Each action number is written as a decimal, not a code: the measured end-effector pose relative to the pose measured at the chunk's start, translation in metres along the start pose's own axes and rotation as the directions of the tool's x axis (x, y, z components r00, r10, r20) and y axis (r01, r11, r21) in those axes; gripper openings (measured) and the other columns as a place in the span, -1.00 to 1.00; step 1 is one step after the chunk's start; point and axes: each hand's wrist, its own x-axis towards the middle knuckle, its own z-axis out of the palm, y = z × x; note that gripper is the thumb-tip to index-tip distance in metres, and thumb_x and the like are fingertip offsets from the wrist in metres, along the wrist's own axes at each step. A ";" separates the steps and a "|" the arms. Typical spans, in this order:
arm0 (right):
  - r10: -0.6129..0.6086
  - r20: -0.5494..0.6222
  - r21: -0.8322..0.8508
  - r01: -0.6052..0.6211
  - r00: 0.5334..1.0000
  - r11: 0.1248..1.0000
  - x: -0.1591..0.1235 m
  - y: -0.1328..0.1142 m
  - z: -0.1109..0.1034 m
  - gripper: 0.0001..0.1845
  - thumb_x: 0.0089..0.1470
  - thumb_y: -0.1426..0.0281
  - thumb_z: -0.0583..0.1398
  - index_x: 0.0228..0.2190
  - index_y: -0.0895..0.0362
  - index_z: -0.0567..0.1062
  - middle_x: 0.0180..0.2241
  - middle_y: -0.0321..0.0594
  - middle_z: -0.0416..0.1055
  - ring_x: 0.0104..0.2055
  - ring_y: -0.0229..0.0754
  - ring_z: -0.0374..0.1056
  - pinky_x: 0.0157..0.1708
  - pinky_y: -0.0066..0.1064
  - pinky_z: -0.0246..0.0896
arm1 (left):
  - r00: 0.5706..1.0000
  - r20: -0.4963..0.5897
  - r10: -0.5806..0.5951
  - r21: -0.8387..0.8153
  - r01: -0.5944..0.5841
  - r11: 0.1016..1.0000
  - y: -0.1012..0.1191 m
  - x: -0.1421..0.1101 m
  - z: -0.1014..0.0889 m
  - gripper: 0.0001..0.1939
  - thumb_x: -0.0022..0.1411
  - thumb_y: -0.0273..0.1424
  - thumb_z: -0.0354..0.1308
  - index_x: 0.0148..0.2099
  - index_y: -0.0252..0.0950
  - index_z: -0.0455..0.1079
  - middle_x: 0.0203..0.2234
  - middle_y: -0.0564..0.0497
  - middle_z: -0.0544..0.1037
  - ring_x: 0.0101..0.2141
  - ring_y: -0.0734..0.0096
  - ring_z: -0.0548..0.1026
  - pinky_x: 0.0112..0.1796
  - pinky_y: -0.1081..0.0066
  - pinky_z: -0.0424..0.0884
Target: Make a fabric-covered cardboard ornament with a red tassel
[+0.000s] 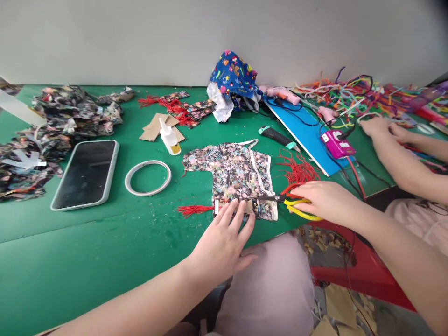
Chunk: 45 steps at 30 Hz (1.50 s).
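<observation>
My left hand (227,238) lies with fingers spread and pressed down on the lower part of a flowered fabric piece (231,163). Under its fingertips are a strip of brown cardboard, partly hidden, and a small white tab (216,206). A red tassel (196,211) sticks out to the left of them. My right hand (325,200) grips yellow-handled scissors (301,210). Their dark blades point left and lie over the cloth, just above my left fingertips. White edging runs down the fabric's right side. Loose red threads (297,168) lie beside the cloth, above my right hand.
A phone (86,172), a tape roll (131,184), a glue bottle (168,136) and a utility knife (278,138) lie around the cloth. A pink box (336,143) with cables rests on a blue board (297,126). Another person's hands (381,128) work at right.
</observation>
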 end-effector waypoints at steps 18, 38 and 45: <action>0.095 0.137 0.042 -0.102 0.986 0.994 0.003 -0.005 0.006 -0.34 -0.29 -0.13 0.18 -0.26 0.08 0.37 -0.35 -0.16 0.42 -0.24 -0.01 0.34 -0.30 -0.29 0.20 | 1.000 -0.022 0.004 0.004 -0.004 1.000 0.000 0.000 0.001 -0.25 0.17 0.04 -0.21 0.24 -0.37 -0.02 0.20 -0.33 0.02 0.19 -0.10 -0.03 0.13 0.07 -0.02; -0.039 -0.086 -0.169 0.024 0.996 0.985 0.012 -0.010 0.015 -0.67 -0.09 0.09 0.19 -0.45 0.11 0.41 -0.49 -0.29 0.42 -0.37 -0.16 0.37 -0.47 -0.42 0.00 | 1.000 -0.011 0.000 -0.005 0.000 1.000 0.000 0.000 -0.001 -0.25 0.17 0.04 -0.20 0.24 -0.37 -0.02 0.19 -0.31 0.05 0.18 -0.09 -0.01 0.11 0.08 0.00; -0.139 -0.073 -0.254 0.117 0.988 0.960 0.012 -0.005 0.011 -0.75 0.03 0.22 0.12 -0.49 0.16 0.38 -0.54 -0.23 0.40 -0.40 -0.17 0.36 -0.54 -0.42 -0.15 | 1.000 -0.012 -0.004 -0.005 0.004 1.000 0.000 0.000 -0.002 -0.26 0.16 0.02 -0.15 0.23 -0.37 -0.01 0.19 -0.30 0.06 0.18 -0.09 -0.01 0.12 0.07 0.00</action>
